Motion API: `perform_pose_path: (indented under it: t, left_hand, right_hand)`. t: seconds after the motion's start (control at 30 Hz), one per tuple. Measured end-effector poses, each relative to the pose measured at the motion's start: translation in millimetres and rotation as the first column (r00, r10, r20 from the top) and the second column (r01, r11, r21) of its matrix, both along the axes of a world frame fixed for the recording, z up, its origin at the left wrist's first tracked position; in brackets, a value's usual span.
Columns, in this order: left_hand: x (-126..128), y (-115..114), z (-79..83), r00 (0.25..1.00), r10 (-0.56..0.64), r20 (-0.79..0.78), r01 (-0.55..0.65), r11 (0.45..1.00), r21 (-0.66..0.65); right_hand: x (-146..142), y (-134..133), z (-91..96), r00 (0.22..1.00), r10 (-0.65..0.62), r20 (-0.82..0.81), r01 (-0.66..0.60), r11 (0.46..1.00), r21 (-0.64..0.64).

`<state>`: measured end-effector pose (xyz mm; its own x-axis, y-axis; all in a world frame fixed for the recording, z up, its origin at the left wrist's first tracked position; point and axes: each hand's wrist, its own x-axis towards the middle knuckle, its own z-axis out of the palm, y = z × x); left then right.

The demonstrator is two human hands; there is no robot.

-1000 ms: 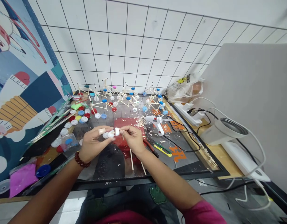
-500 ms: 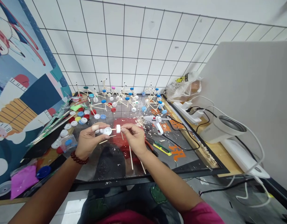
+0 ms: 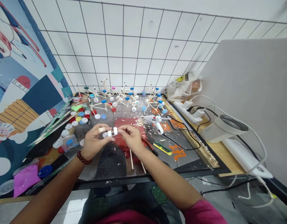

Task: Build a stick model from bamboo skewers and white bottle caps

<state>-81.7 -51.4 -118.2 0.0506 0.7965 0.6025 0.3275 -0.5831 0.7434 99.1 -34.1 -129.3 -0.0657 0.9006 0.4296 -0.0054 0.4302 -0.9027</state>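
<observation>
My left hand (image 3: 94,140), a bandage round one finger, pinches a white bottle cap (image 3: 109,133). A second white bottle cap (image 3: 115,131) is between the fingertips of my right hand (image 3: 132,140), close beside the first. Both caps stand on edge; a short stick shows between them, though whether it joins both I cannot tell. Below my hands is a red patch of the work mat (image 3: 120,123). Two thin wooden sticks (image 3: 131,160) lie near my right wrist.
Stick models with coloured caps (image 3: 127,98) line the back. Loose caps (image 3: 81,114) lie left. Right of my hands are a white glue gun (image 3: 157,121), pliers (image 3: 150,146) and a yellow utility knife (image 3: 162,150). Cables run to a power strip (image 3: 189,112).
The caps have come closer together. The left cap has turned from face-up to edge-on, and my left hand has shifted slightly right. The right hand has moved slightly left.
</observation>
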Motion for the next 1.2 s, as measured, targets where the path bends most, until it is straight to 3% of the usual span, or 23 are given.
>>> perform_pose_path:
  t: [0.07, 0.17, 0.37, 0.5, 0.6, 0.7, 0.8, 0.9, 1.0, 1.07, 1.13, 1.2]
  left_hand:
    - [1, -1, 1.0, 0.998, -0.013, -0.057, 0.014, 1.0, 0.019]
    - [1, -1, 2.8, 0.994, -0.071, -0.081, 0.07, 0.998, -0.007]
    - [-8, 1, 7.4, 0.966, -0.132, 0.221, 0.182, 0.958, -0.222]
    - [-18, 4, 13.7, 0.897, -0.154, 0.414, 0.303, 0.897, -0.322]
    - [-22, 7, 16.2, 0.877, -0.164, 0.451, 0.322, 0.898, -0.301]
    - [-23, 8, 15.4, 0.871, -0.166, 0.462, 0.331, 0.894, -0.303]
    - [-19, 7, 12.5, 0.925, -0.097, 0.367, 0.213, 0.933, -0.29]
    - [-14, 4, 9.8, 0.993, 0.076, 0.091, -0.061, 0.986, -0.158]
    - [-11, 3, 9.5, 0.963, 0.211, -0.168, -0.202, 0.977, 0.067]
    - [-11, 3, 10.8, 0.934, 0.244, -0.26, -0.195, 0.96, 0.201]
    - [-10, 3, 12.5, 0.92, 0.253, -0.3, -0.167, 0.944, 0.286]
    - [-10, 2, 13.7, 0.919, 0.239, -0.313, -0.142, 0.942, 0.303]
  right_hand:
    - [-2, 5, -6.1, 0.997, 0.022, -0.07, -0.029, 0.996, -0.09]
    - [-2, 9, -10.0, 0.993, 0.022, -0.115, -0.036, 0.992, -0.12]
    - [13, 15, -0.2, 0.998, 0.03, -0.06, -0.035, 0.996, -0.087]
    - [23, 15, 3.1, 0.965, 0.088, 0.247, -0.076, 0.996, -0.056]
    - [22, 10, -1.1, 0.845, 0.178, 0.504, -0.174, 0.983, -0.056]
    - [19, 6, -6.2, 0.733, 0.177, 0.657, -0.201, 0.979, -0.038]
    - [18, 6, -6.5, 0.647, 0.159, 0.746, -0.215, 0.976, -0.022]
    - [22, 9, 2.6, 0.597, 0.171, 0.784, -0.217, 0.975, -0.048]
    - [41, 5, 21.5, 0.573, 0.095, 0.814, -0.094, 0.994, -0.05]
    - [65, -4, 34.9, 0.511, -0.075, 0.856, 0.118, 0.993, 0.017]
    - [97, -13, 44.2, 0.33, -0.176, 0.927, 0.351, 0.935, 0.052]
    - [130, -16, 46.9, 0.166, -0.164, 0.972, 0.521, 0.852, 0.055]
